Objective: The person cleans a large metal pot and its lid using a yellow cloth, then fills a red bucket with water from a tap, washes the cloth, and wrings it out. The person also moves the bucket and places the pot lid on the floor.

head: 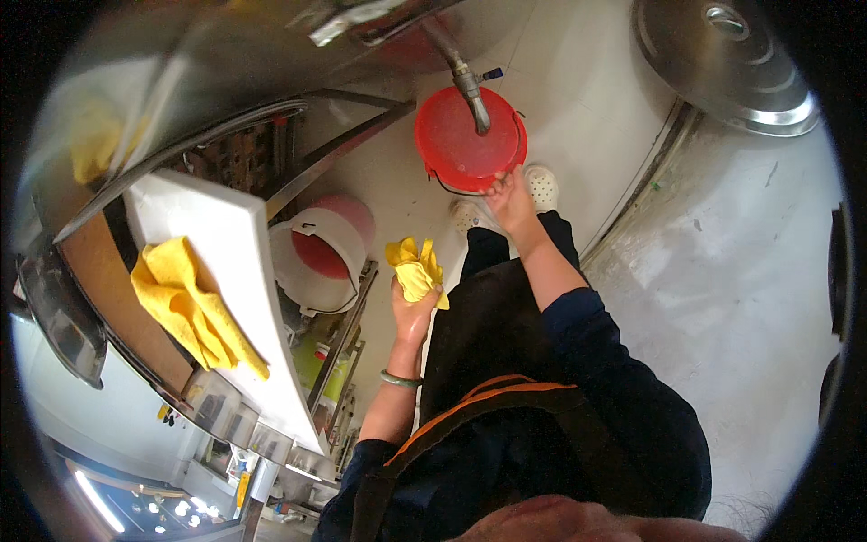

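Note:
A bunched yellow cloth (416,274) is gripped in my left hand (412,315), held out in front of my dark apron. My right hand (509,202) has its fingers curled at the near rim of a round red bucket (450,152). The bucket's dark wire handle hangs down on its near side. Above it a metal tap (474,101) with a blue lever points downward. Whether the red disc under the spout is the bucket's inside or a lid, I cannot tell.
A second yellow cloth (186,298) lies on a white board (237,230) at left. Below stands a white bucket (305,284) with something red inside. A round metal lid (725,68) rests at upper right, by a pale metal surface (725,271). My pale clogs (542,186) are on the tiled floor.

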Available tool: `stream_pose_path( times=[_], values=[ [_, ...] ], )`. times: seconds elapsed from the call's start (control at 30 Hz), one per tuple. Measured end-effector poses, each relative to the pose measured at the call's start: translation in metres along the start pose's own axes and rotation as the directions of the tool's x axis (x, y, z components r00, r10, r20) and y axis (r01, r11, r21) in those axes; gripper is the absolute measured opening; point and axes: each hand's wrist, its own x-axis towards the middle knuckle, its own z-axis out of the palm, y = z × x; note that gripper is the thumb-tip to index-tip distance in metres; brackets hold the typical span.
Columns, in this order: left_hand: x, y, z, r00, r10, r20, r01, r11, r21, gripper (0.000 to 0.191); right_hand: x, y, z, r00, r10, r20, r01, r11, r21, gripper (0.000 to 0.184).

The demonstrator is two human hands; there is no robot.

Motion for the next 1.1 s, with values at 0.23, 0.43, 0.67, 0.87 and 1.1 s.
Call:
stream_pose_path(
  times=[0.23,0.43,0.67,0.87,1.1],
  values=[
    [-0.026,0.012,-0.008,0.993,0.115,0.015,-0.114,0.991,-0.065,0.057,-0.017,0.003,0.087,0.976,-0.093,-0.199,0.061,0.985,-0.159,0.032],
    [-0.049,-0.002,-0.035,0.996,-0.02,-0.083,0.012,0.996,-0.091,0.062,-0.031,-0.021,0.062,0.97,-0.178,-0.166,0.104,0.921,-0.376,0.033],
    [-0.091,-0.023,-0.081,0.991,0.023,-0.129,-0.034,0.996,-0.081,0.06,-0.044,-0.041,0.05,0.971,-0.227,-0.073,0.131,0.763,-0.633,0.028],
    [-0.139,-0.061,-0.123,0.948,-0.001,-0.319,0.039,0.993,0.111,0.059,-0.061,-0.046,0.033,0.964,-0.264,-0.029,0.152,0.64,-0.753,0.023],
    [-0.197,-0.1,-0.117,0.901,-0.056,-0.431,-0.041,0.976,-0.213,0.057,-0.049,-0.055,-0.009,0.926,-0.37,0.075,0.205,0.328,-0.922,0.02]
  ],
)
